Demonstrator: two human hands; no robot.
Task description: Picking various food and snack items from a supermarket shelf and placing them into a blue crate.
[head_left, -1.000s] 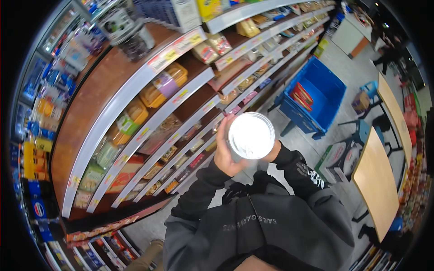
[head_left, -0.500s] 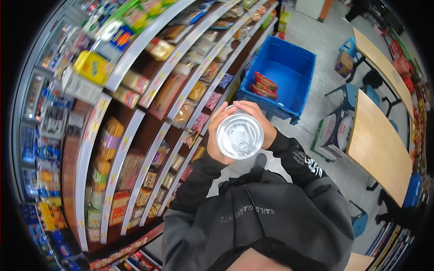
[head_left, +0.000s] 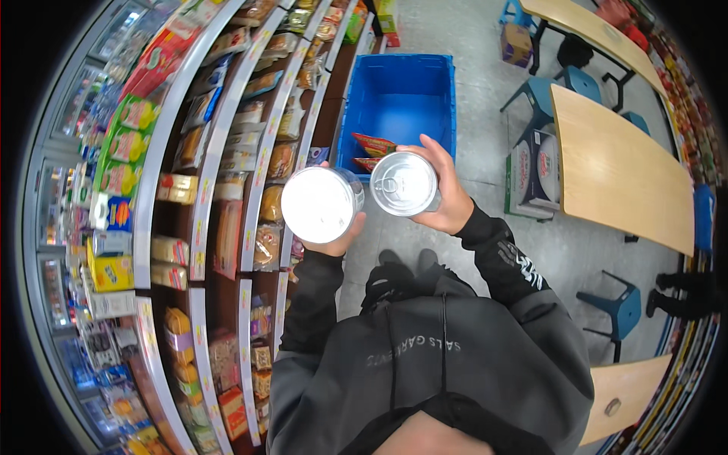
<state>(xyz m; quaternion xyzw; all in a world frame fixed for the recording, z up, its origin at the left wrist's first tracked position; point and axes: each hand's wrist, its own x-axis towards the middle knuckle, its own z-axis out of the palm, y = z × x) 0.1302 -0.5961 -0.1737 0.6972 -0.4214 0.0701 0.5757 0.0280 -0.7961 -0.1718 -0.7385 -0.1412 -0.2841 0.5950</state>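
Ring-pull can ahead of the person, right hand gripping it: hand wraps its 2-to-5 o'clock side, pull tab at 9. Second can, lid glared out, just beside at 9; left hand holds it from 5. Blue bin beyond at 12, red packets inside.

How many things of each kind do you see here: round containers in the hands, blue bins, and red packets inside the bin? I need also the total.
Round containers, one in the left hand, one in the right hand: 2
Blue bin: 1
Red packets visible in it: 2
Total: 5
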